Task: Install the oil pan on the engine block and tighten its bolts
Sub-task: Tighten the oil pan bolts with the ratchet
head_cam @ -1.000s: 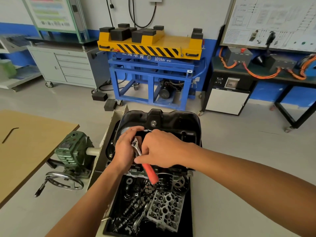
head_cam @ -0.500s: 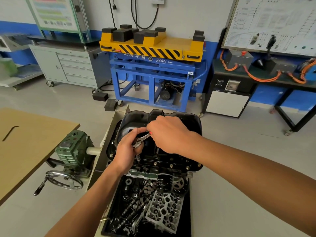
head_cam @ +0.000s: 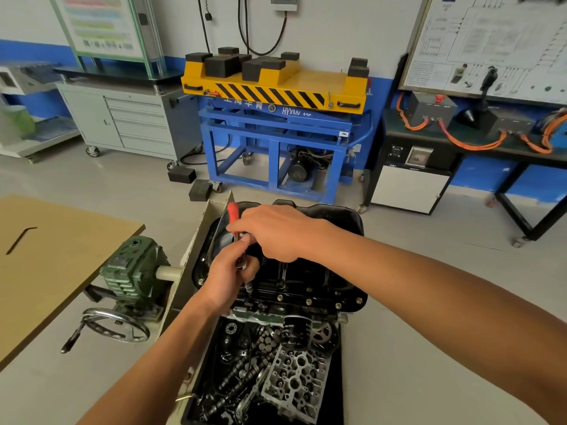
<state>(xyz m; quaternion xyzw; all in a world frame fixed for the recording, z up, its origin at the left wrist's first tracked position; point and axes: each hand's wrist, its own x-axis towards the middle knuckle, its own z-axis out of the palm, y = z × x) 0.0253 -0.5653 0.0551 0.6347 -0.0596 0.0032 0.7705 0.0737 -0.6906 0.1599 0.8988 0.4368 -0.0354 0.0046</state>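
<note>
Two bare hands meet over the black oil pan (head_cam: 337,222), which sits sump side up on the engine block (head_cam: 264,309) at the centre of the view. Its flange lies along the block's upper edge. A row of bolt heads (head_cam: 308,301) shows along the flange on the pan's 6 o'clock side.

The right hand (head_cam: 273,233) reaches in from 4 o'clock. Its fingers are clenched round the red handle of a ratchet wrench (head_cam: 233,211), and the handle's end sticks out of the fist toward 11 o'clock. The left hand (head_cam: 228,277) comes up from 7 o'clock, its fingers curled round the wrench's metal head. A slim extension with a socket (head_cam: 248,288) drops from under that hand to the flange at the pan's 7 o'clock corner. Whether the socket sits on a bolt cannot be told.

At 6 o'clock from the block, a black oil filter (head_cam: 296,331) stands above a black tray (head_cam: 337,391) that holds a cylinder head (head_cam: 296,383) and camshafts (head_cam: 234,374).

At 9 o'clock, a green gearbox (head_cam: 132,268) with a handwheel (head_cam: 116,325) sits beside a wooden tabletop (head_cam: 61,271) that carries a hex key (head_cam: 20,239). A yellow and blue lift table (head_cam: 276,90) stands at 12 o'clock.
</note>
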